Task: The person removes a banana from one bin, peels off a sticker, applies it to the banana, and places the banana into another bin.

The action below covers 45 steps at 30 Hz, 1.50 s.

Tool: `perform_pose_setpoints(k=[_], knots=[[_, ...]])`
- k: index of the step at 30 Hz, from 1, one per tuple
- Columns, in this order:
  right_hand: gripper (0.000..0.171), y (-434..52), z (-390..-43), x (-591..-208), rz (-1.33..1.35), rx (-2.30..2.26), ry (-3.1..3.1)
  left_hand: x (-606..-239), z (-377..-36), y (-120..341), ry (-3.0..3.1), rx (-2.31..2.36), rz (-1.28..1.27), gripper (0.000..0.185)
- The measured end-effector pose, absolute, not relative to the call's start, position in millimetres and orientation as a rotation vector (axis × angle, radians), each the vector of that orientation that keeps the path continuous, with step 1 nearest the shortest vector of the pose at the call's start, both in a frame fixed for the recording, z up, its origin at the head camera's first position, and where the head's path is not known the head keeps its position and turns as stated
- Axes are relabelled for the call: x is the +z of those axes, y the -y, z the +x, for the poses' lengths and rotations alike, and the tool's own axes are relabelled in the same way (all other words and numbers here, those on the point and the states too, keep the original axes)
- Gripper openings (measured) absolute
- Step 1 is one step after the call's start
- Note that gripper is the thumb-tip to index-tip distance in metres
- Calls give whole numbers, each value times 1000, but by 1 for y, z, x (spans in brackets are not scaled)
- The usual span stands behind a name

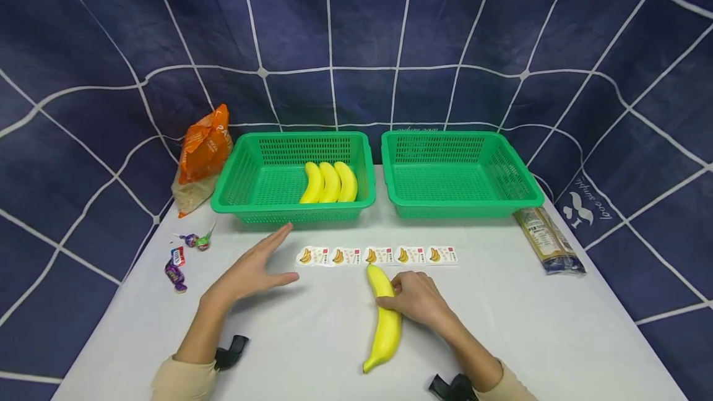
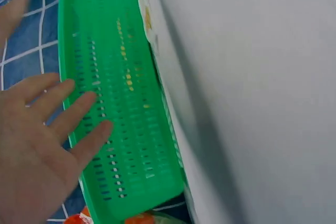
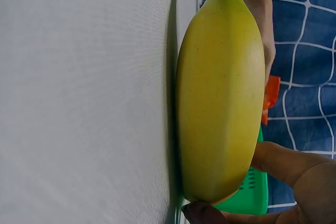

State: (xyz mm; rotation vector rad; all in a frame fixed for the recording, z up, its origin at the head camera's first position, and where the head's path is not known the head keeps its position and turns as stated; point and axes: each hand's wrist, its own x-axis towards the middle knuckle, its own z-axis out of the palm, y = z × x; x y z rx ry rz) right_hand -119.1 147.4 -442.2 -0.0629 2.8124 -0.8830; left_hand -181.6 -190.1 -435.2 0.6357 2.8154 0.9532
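Observation:
A yellow banana (image 1: 385, 317) lies lengthwise on the white table (image 1: 312, 339), and my right hand (image 1: 414, 299) grips its upper half. Seen from the right wrist, the banana (image 3: 220, 93) fills the frame with my fingertips (image 3: 202, 213) curled under its end. My left hand (image 1: 253, 271) hovers open with straight fingers just above the table, left of a strip of banana stickers (image 1: 379, 256). The left green basket (image 1: 295, 178) holds three bananas (image 1: 330, 182). The right green basket (image 1: 459, 172) is empty. In the left wrist view my open palm (image 2: 37, 145) is in front of the basket's wall (image 2: 121, 114).
An orange snack bag (image 1: 203, 153) stands left of the baskets. Several wrapped candies (image 1: 186, 252) lie near the table's left edge. A long clear packet (image 1: 548, 240) lies at the right edge. A dark blue gridded cloth (image 1: 356, 42) hangs behind.

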Motion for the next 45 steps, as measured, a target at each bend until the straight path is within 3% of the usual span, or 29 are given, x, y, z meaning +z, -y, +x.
perform_pose_setpoints(k=[19,45], knots=[[40,-148,-119,-444,-56,-871,-2825,-477,-189,186,-2932,572,797,97],[44,-143,-126,-429,-95,-810,-2847,-482,-189,186,-2858,477,754,94]])
